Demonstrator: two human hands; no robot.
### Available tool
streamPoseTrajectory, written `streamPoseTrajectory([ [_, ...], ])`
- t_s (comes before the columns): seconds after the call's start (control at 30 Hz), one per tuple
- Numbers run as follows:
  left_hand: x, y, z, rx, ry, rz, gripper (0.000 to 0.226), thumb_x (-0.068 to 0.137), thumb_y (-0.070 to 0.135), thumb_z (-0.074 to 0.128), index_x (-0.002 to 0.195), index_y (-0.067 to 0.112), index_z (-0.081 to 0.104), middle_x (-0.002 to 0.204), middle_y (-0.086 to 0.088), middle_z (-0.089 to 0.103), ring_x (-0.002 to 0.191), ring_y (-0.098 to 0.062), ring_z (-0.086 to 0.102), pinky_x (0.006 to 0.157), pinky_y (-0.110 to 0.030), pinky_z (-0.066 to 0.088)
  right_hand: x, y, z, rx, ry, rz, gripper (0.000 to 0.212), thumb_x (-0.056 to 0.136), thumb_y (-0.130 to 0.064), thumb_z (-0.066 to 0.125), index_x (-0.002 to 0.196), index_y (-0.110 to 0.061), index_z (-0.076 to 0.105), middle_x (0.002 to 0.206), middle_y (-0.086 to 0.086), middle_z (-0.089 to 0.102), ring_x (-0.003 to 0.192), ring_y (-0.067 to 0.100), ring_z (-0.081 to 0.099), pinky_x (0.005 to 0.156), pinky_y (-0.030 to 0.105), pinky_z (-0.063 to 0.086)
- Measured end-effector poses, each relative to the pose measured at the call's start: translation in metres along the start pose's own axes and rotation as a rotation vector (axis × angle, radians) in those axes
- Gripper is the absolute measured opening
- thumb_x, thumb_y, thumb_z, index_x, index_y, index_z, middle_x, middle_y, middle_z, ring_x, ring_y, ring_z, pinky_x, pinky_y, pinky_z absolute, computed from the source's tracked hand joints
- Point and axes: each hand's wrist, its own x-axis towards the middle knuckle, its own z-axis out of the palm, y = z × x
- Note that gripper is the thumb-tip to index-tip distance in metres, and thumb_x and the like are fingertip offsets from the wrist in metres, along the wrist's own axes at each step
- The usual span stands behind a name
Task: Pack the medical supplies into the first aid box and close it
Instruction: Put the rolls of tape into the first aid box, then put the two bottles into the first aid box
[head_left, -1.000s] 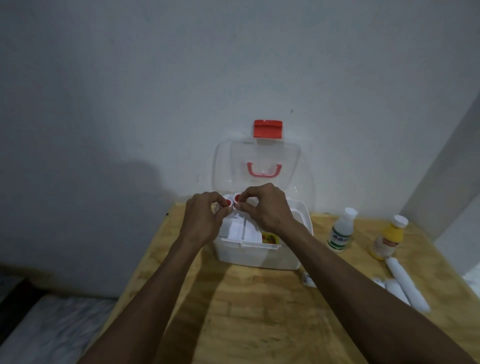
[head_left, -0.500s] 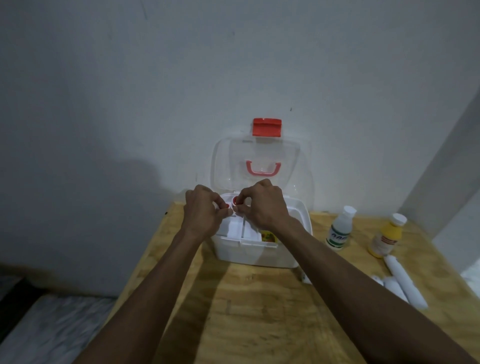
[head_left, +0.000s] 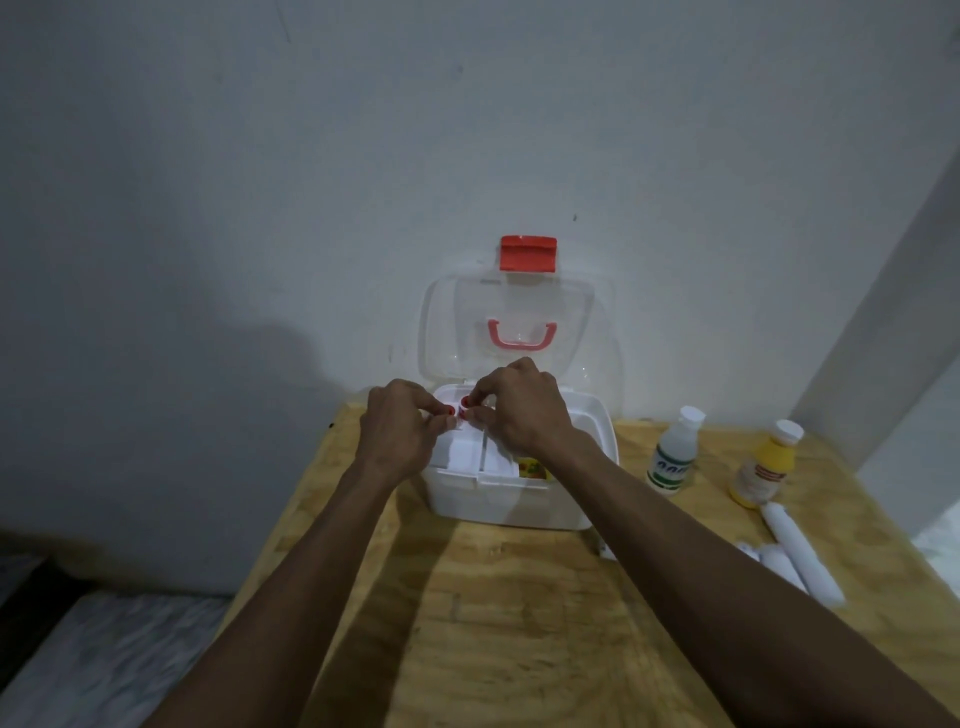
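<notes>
My two bare arms reach fwd over a light plywood table (head_left: 519, 623) to a white plastic first aid box (head_left: 519, 499) standing open against a grey wall (head_left: 208, 208). Its clear lid (head_left: 519, 322), w/ a red latch (head_left: 528, 253) on top and a pink handle (head_left: 521, 335), stands upright behind. My left hand (head_left: 402, 434) and right hand (head_left: 522, 410) meet over the box's back left part, fingers curled, each pinching a small white item w/ red on it (head_left: 464, 407); can't tell exactly what the items are. White packs (head_left: 467, 452) lie inside the box. To the right on the table: a clear bottle w/ white cap (head_left: 674, 452), beside it a yellow bottle w/ white cap (head_left: 763, 465), and nearer me white rolls (head_left: 795, 551) lying flat.
</notes>
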Motion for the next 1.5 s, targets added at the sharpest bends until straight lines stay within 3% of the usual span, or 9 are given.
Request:
streamPoseTrajectory([
  [0.27, -0.013, 0.014, -0.007, -0.033, 0.124, 0.023, 0.026, 0.082, 0.029, 0.076, 0.1, 0.01, 0.076, 0.115, -0.008, 0.07, 0.106, -0.024, 0.061, 0.087, -0.025, 0.037, -0.022, 0.017, -0.037, 0.086, 0.054, 0.005, 0.03, 0.089, -0.035, 0.068, 0.114, -0.019, 0.072, 0.119, 0.002, 0.07, 0.112, 0.021, 0.058, 0.091, 0.03, 0.039],
  [0.43, -0.034, 0.05, -0.005, -0.12, 0.17, 0.118, 0.027, 0.083, 0.029, 0.074, 0.105, 0.013, 0.074, 0.113, -0.006, 0.071, 0.103, -0.02, 0.063, 0.079, -0.014, 0.039, -0.048, 0.035, -0.07, 0.153, 0.106, 0.043, 0.028, 0.087, -0.036, 0.069, 0.11, -0.019, 0.073, 0.114, 0.001, 0.072, 0.114, 0.022, 0.059, 0.096, 0.041, 0.048],
  [0.53, -0.047, 0.073, 0.006, -0.193, 0.168, 0.138, 0.029, 0.084, 0.029, 0.073, 0.11, 0.015, 0.073, 0.116, -0.003, 0.07, 0.095, -0.009, 0.06, 0.074, -0.007, 0.042, -0.073, 0.047, -0.096, 0.21, 0.181, 0.077, 0.026, 0.087, -0.033, 0.07, 0.108, -0.018, 0.074, 0.11, -0.001, 0.073, 0.109, 0.015, 0.063, 0.097, 0.033, 0.047],
  [0.67, -0.069, 0.106, 0.03, -0.313, 0.243, 0.226, 0.025, 0.086, 0.029, 0.071, 0.107, 0.016, 0.073, 0.11, -0.002, 0.073, 0.101, -0.017, 0.065, 0.088, -0.043, 0.053, -0.116, 0.076, -0.124, 0.294, 0.376, 0.172, 0.019, 0.086, -0.031, 0.072, 0.099, -0.018, 0.077, 0.093, -0.006, 0.075, 0.085, 0.003, 0.064, 0.079, 0.018, 0.045],
  [0.8, -0.087, 0.147, 0.064, -0.392, 0.229, 0.29, 0.026, 0.088, 0.024, 0.07, 0.112, 0.014, 0.071, 0.113, -0.004, 0.071, 0.105, -0.02, 0.064, 0.09, -0.043, 0.053, -0.148, 0.124, -0.141, 0.346, 0.641, 0.328, 0.017, 0.086, -0.029, 0.072, 0.098, -0.017, 0.075, 0.083, -0.006, 0.072, 0.077, 0.006, 0.066, 0.071, 0.021, 0.053],
  [0.93, -0.089, 0.172, 0.105, -0.384, 0.115, 0.278, 0.036, 0.089, 0.026, 0.067, 0.124, 0.016, 0.063, 0.12, -0.006, 0.064, 0.11, -0.022, 0.06, 0.094, -0.038, 0.049, -0.164, 0.168, -0.146, 0.344, 0.647, 0.43, 0.029, 0.087, -0.029, 0.072, 0.113, -0.016, 0.07, 0.096, 0.002, 0.069, 0.084, 0.015, 0.062, 0.066, 0.004, 0.041],
  [1.07, -0.085, 0.185, 0.138, -0.398, 0.058, 0.197, 0.044, 0.091, 0.023, 0.065, 0.133, 0.015, 0.056, 0.129, -0.01, 0.059, 0.116, -0.026, 0.057, 0.096, -0.043, 0.049, -0.168, 0.195, -0.137, 0.32, 0.587, 0.48, 0.043, 0.086, -0.038, 0.072, 0.125, -0.019, 0.065, 0.107, 0.003, 0.07, 0.095, 0.02, 0.063, 0.078, 0.026, 0.044],
  [1.2, -0.083, 0.189, 0.16, -0.388, 0.047, 0.109, 0.045, 0.091, 0.02, 0.064, 0.135, 0.014, 0.055, 0.132, -0.01, 0.06, 0.119, -0.026, 0.057, 0.1, -0.033, 0.041, -0.165, 0.203, -0.123, 0.365, 0.585, 0.476, 0.048, 0.085, -0.043, 0.072, 0.128, -0.022, 0.065, 0.112, 0.004, 0.071, 0.102, 0.021, 0.064, 0.088, 0.041, 0.052],
  [1.5, -0.077, 0.188, 0.179, -0.38, 0.13, 0.095, 0.033, 0.093, 0.02, 0.063, 0.124, 0.011, 0.065, 0.124, -0.007, 0.067, 0.113, -0.022, 0.061, 0.093, -0.02, 0.037, -0.151, 0.214, -0.104, 0.396, 0.651, 0.499, 0.038, 0.087, -0.047, 0.067, 0.119, -0.027, 0.071, 0.104, -0.002, 0.071, 0.101, 0.019, 0.062, 0.084, 0.041, 0.052],
])
